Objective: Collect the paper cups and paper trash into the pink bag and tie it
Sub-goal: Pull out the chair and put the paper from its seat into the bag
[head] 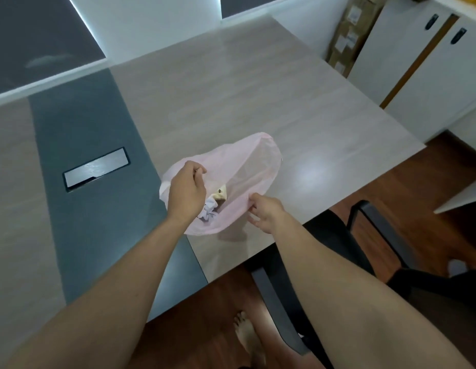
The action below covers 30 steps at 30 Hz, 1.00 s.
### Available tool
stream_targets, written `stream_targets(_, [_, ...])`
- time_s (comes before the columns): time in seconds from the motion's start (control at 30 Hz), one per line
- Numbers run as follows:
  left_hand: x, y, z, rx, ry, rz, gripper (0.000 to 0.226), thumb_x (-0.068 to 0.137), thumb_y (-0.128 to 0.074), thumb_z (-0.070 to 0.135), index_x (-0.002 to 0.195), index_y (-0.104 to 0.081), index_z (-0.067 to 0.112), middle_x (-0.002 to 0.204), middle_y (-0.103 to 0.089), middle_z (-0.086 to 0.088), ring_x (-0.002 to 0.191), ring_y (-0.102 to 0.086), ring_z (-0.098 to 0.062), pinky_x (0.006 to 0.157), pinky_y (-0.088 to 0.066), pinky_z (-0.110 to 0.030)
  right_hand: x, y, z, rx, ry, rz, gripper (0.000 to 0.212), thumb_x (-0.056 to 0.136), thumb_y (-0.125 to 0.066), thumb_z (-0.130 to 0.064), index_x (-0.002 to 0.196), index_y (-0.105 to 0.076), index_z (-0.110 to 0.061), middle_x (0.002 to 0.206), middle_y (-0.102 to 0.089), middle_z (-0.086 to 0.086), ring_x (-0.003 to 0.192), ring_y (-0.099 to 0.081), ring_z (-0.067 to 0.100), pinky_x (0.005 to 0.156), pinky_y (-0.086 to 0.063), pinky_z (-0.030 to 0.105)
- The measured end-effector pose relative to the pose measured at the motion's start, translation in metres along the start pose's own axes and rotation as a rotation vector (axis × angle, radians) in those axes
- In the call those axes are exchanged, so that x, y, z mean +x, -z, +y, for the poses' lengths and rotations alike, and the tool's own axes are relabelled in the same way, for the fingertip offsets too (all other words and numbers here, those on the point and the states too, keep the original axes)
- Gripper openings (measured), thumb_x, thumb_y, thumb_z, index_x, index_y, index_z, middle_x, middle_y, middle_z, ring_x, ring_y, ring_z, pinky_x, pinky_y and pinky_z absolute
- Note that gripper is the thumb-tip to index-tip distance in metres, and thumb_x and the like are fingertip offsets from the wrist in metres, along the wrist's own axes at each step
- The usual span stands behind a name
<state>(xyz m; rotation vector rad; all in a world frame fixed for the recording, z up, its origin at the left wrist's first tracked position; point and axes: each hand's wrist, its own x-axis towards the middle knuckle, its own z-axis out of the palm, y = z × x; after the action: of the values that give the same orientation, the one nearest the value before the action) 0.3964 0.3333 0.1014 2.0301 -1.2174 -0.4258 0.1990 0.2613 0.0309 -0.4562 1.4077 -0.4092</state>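
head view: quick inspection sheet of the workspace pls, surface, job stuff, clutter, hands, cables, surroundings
surface: pale wood-look table with a dark grey strip and a closed metal hatch set in the strip
job's things: pink bag over the table near its front edge, mouth open, not tied; crumpled white paper and a beige item inside
clutter: nothing seen
hands: left hand holds the bag's rim on one side; right hand pinches the rim on the other side
cables: nothing seen
surroundings: black chair at the table's right, wooden floor, white cabinet, cardboard boxes beside it
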Motion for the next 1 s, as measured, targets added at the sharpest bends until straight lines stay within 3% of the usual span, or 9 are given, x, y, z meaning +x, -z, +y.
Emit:
stream_targets(0.07, [-0.003, -0.001, 0.004, -0.008, 0.024, -0.007, 0.010, 0.109, -0.052, 0.028, 0.110, -0.059, 0.020, 0.110, -0.061, 0.006, 0.088, -0.057, -0.014, 0.087, -0.053, -0.045, -0.006, 0.010, -0.001, 0.086, 0.027, -0.028, 0.012, 0.102, -0.067, -0.017, 0.100, -0.072, -0.007, 0.106, -0.075, 0.011, 0.100, -0.074, 0.024, 0.099, -0.064, 0.043])
stream_targets(0.17, [-0.007, -0.008, 0.005, 0.238, 0.112, -0.119, 0.070, 0.082, -0.071, 0.078, 0.130, -0.049, 0.031, 0.129, -0.045, 0.002, 0.122, -0.048, -0.020, 0.104, -0.047, -0.046, -0.028, 0.030, -0.004, 0.121, 0.053, -0.071, 0.015, 0.105, -0.063, -0.017, 0.104, -0.073, -0.006, 0.102, -0.070, 0.013, 0.101, -0.068, 0.027, 0.106, -0.062, 0.046])
stream_targets(0.23, [-0.010, -0.016, 0.000, 0.404, 0.105, -0.164, 0.078, 0.079, -0.076, 0.075, 0.138, -0.047, 0.033, 0.131, -0.042, -0.003, 0.125, -0.044, -0.026, 0.103, -0.042, -0.047, -0.050, 0.047, -0.006, 0.139, 0.070, -0.108, 0.020, 0.106, -0.064, -0.019, 0.113, -0.077, -0.005, 0.107, -0.072, 0.013, 0.104, -0.067, 0.027, 0.108, -0.061, 0.047])
stream_targets(0.33, [-0.009, -0.025, -0.006, 0.431, 0.058, -0.111, 0.032, 0.096, -0.070, 0.032, 0.124, -0.063, 0.019, 0.122, -0.046, -0.010, 0.117, -0.052, -0.035, 0.093, -0.043, -0.048, -0.072, 0.079, -0.008, 0.148, 0.111, -0.076, 0.023, 0.105, -0.065, -0.020, 0.118, -0.079, -0.007, 0.108, -0.078, 0.011, 0.103, -0.071, 0.026, 0.104, -0.063, 0.044])
stream_targets(0.43, [-0.010, -0.037, 0.008, 0.155, 0.081, -0.074, 0.017, 0.107, -0.054, 0.020, 0.105, -0.064, 0.006, 0.105, -0.059, -0.013, 0.097, -0.061, -0.040, 0.076, -0.045, -0.041, -0.087, 0.116, -0.012, 0.155, 0.161, 0.001, 0.030, 0.104, -0.062, -0.021, 0.125, -0.076, -0.005, 0.113, -0.080, 0.012, 0.103, -0.074, 0.029, 0.092, -0.063, 0.043])
stream_targets(0.53, [-0.021, -0.050, 0.039, -0.128, 0.209, -0.121, 0.036, 0.113, -0.046, 0.031, 0.090, -0.058, 0.006, 0.085, -0.063, -0.008, 0.086, -0.064, -0.037, 0.067, -0.038, -0.039, -0.108, 0.157, -0.018, 0.158, 0.243, 0.092, 0.031, 0.106, -0.064, -0.027, 0.127, -0.074, -0.006, 0.112, -0.084, 0.011, 0.106, -0.080, 0.030, 0.096, -0.065, 0.045])
stream_targets(0.67, [-0.051, -0.072, 0.082, -0.328, 0.297, -0.230, 0.059, 0.110, -0.045, 0.058, 0.070, -0.048, 0.014, 0.067, -0.053, 0.000, 0.064, -0.050, -0.021, 0.061, -0.036, -0.037, -0.152, 0.207, -0.028, 0.211, 0.365, 0.178, 0.022, 0.108, -0.068, -0.027, 0.115, -0.078, -0.010, 0.098, -0.086, 0.005, 0.084, -0.083, 0.018, 0.080, -0.063, 0.034])
stream_targets(0.83, [-0.089, -0.103, 0.112, -0.339, 0.287, -0.387, 0.068, 0.101, -0.048, 0.074, 0.067, -0.045, 0.015, 0.063, -0.045, 0.001, 0.057, -0.043, -0.017, 0.056, -0.034, -0.034, -0.191, 0.265, -0.029, 0.303, 0.409, 0.190, 0.023, 0.103, -0.069, -0.023, 0.111, -0.080, -0.004, 0.107, -0.083, 0.016, 0.084, -0.081, 0.025, 0.079, -0.063, 0.040])
stream_targets(1.0, [-0.122, -0.127, 0.120, -0.279, 0.277, -0.455, 0.067, 0.102, -0.044, 0.074, 0.070, -0.035, 0.016, 0.064, -0.035, -0.001, 0.056, -0.036, -0.018, 0.057, -0.028, -0.035, -0.200, 0.306, -0.012, 0.390, 0.376, 0.136, 0.039, 0.104, -0.068, -0.025, 0.132, -0.073, 0.002, 0.118, -0.079, 0.017, 0.098, -0.079, 0.030, 0.084, -0.066, 0.043])
